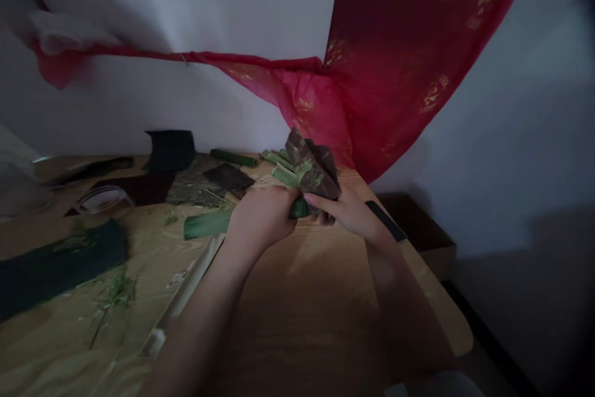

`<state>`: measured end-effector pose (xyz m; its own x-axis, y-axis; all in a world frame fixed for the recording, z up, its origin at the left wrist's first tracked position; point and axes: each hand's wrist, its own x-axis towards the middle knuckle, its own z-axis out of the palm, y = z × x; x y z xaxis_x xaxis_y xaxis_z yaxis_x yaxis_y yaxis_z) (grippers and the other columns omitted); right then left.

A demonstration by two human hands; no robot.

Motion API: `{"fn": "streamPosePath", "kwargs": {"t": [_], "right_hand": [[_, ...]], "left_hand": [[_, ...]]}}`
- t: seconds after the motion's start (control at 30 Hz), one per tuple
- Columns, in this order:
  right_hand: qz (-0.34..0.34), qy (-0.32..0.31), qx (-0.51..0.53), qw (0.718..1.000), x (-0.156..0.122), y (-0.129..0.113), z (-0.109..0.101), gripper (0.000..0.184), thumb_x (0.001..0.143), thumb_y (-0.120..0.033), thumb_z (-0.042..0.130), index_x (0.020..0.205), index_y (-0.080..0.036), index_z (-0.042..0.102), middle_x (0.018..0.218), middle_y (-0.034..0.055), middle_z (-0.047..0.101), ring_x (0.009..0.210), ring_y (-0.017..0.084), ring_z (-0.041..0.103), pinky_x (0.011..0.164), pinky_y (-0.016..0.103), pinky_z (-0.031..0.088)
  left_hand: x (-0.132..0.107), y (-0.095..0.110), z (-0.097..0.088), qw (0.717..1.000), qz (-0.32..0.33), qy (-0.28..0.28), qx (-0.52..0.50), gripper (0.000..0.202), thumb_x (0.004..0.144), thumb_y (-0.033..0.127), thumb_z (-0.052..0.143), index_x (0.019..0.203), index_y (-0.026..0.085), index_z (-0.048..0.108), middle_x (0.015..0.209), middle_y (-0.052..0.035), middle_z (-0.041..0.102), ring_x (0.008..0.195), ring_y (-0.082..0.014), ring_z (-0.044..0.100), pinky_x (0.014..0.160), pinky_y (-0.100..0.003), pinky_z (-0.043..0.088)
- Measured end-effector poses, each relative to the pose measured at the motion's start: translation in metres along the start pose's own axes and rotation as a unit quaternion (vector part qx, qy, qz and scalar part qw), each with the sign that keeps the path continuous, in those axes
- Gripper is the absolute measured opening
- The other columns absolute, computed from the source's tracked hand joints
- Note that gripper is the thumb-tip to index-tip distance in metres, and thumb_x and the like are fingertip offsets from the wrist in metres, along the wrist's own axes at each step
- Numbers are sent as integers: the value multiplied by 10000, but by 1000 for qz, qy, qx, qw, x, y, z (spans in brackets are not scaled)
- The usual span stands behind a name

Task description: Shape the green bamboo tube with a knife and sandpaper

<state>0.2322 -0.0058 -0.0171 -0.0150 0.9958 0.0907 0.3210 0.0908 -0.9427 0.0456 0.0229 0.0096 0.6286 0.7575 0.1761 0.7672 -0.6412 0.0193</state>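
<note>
In front of me, a folded bundle of green-and-brown leaves [312, 168] is held up above the wooden table [302, 304]. My left hand [263, 217] grips its lower left side, and a long green leaf [207, 223] runs from that hand to the left. My right hand [348, 211] presses its fingers against the bundle's lower right side. Pale green leaf ends [279, 165] stick out towards the back. What the bundle holds inside cannot be seen.
Dark leaf sheets [60, 267] and green scraps [116, 292] lie at the left. A pale wooden strip [186, 285] lies beside my left arm. A black phone [385, 222] sits at the right table edge, with a cardboard box [418, 236] beyond it. Red cloth [395, 62] hangs on the wall.
</note>
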Motion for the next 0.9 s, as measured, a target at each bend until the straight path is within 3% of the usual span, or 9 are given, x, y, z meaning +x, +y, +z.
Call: {"fn": "streamPosePath", "kwargs": {"t": [0.1,0.23,0.37,0.5,0.6,0.73,0.9], "right_hand": [[3,26,-18,999,0,2,0,379,817,-571,690,788,-198,623,560,-3,631,469,144,586,413,248,446],[27,-75,8,997,-5,-3,0,411,833,-571,666,687,-192,601,560,21,630,486,144,590,444,258,453],[37,-95,29,994,-3,-4,1,391,776,-553,721,700,-189,598,560,13,624,477,139,583,440,256,447],[20,-13,42,999,6,2,4,372,717,-527,771,742,-203,590,546,-10,615,451,138,565,415,257,438],[-11,26,74,997,10,5,5,401,748,-585,724,710,-209,589,511,-11,588,434,147,550,407,274,441],[-17,-20,75,997,7,0,2,416,756,-607,716,708,-209,608,578,9,621,486,159,567,458,304,478],[-4,-113,55,992,-2,-10,-6,378,744,-534,756,700,-215,559,545,-28,571,499,143,547,509,299,480]], "left_hand": [[-1,5,1,1000,-20,1,-2,215,824,253,500,977,216,646,949,-102,723,847,-295,712,690,-363,530],[1,3,2,998,-58,13,-4,211,815,267,509,969,227,648,933,-102,722,857,-315,716,674,-370,538],[1,3,2,998,-64,10,-5,231,850,274,483,992,214,655,924,-125,727,857,-328,722,689,-382,544],[1,14,8,998,-66,-2,-7,242,852,184,444,987,175,645,864,-147,721,818,-322,728,686,-385,547],[2,21,13,996,-74,28,-26,210,874,211,433,958,190,623,846,-128,714,789,-314,727,660,-377,544],[6,18,18,992,-100,42,-58,202,884,313,462,958,215,623,850,-108,719,797,-304,726,658,-359,541],[10,9,20,994,-81,8,-66,223,834,307,520,968,203,666,899,-126,734,866,-307,727,678,-341,539]]}}
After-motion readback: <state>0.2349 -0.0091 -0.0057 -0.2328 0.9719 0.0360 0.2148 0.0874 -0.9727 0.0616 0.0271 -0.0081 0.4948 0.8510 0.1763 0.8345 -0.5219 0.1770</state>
